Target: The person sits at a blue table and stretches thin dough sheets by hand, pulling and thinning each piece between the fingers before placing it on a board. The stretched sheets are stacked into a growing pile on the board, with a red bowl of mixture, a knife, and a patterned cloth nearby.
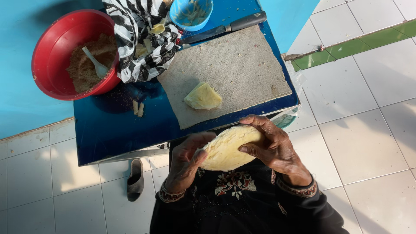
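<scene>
Both my hands hold a large pale yellow lump of dough [225,149] above my lap, just in front of the table's near edge. My left hand [186,162] cups its left end with the thumb pressed on top. My right hand [271,145] wraps over its right side, fingers curled across the surface. A smaller wedge of the same pale dough [203,96] lies on a grey board [242,65] on the blue table [112,130].
A red bowl [50,52] of brown crumbs with a white spoon [96,64] stands at the table's left. Beside it sit a black-and-white striped bag [143,43], a small blue bowl [190,13] and a dark-handled knife [225,28]. A sandal [135,180] lies on the white tiled floor.
</scene>
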